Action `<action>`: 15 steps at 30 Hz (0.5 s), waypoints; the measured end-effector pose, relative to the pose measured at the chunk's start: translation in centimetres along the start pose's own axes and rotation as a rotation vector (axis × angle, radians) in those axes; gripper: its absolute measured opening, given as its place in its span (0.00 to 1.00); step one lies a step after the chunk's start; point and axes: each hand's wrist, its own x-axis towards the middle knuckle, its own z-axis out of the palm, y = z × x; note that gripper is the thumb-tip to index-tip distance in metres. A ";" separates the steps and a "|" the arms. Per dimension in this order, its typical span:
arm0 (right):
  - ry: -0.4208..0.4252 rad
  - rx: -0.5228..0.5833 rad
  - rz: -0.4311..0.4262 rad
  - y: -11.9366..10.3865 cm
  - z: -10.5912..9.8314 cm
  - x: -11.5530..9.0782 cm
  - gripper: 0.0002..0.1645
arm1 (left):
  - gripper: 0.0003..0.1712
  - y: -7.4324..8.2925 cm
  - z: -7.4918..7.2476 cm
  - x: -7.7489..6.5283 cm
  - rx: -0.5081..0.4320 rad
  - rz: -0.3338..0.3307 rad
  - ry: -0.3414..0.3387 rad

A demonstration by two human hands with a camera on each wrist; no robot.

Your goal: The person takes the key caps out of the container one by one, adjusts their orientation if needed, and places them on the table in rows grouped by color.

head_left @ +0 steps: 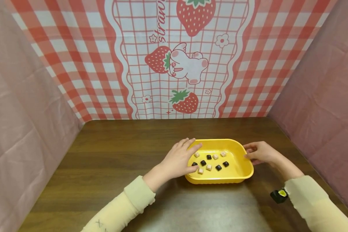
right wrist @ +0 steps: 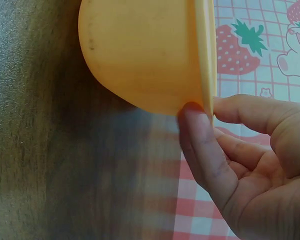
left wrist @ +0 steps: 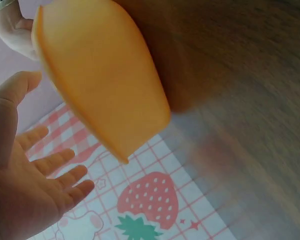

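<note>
A yellow plastic tray (head_left: 232,181) stands on the wooden table, with several small black cubes (head_left: 218,168) and cream cubes (head_left: 215,157) scattered over its floor. My right hand (head_left: 262,152) pinches the rim at the tray's right end; in the right wrist view, the thumb and fingers lie on either side of that rim (right wrist: 206,55). My left hand (head_left: 177,159) is at the tray's left end, partly covering it and some cubes. In the left wrist view, its fingers (left wrist: 57,162) are spread and stand apart from the tray wall (left wrist: 100,80).
Brown wooden table (head_left: 127,145) extends left of the tray and in front of it. A red-checked cloth (head_left: 98,77) with strawberries hangs behind. Pink cloth walls (head_left: 316,87) close off both sides. A small dark device (head_left: 279,196) sits at my right wrist.
</note>
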 end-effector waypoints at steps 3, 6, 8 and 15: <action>0.005 -0.001 -0.008 0.3 0.1 0.1 0.35 | 0.45 0.2 0.5 0.7 0.001 0.037 -0.011; 0.003 -0.009 -0.015 0.3 0.1 0.0 0.35 | 0.43 0.4 0.9 1.3 0.014 0.076 -0.017; 0.005 -0.014 -0.014 0.2 0.1 0.0 0.35 | 0.41 0.5 1.1 1.6 0.022 0.099 -0.024; 0.001 -0.028 -0.016 0.0 0.1 0.0 0.35 | 0.32 0.5 2.1 2.6 0.043 0.166 -0.082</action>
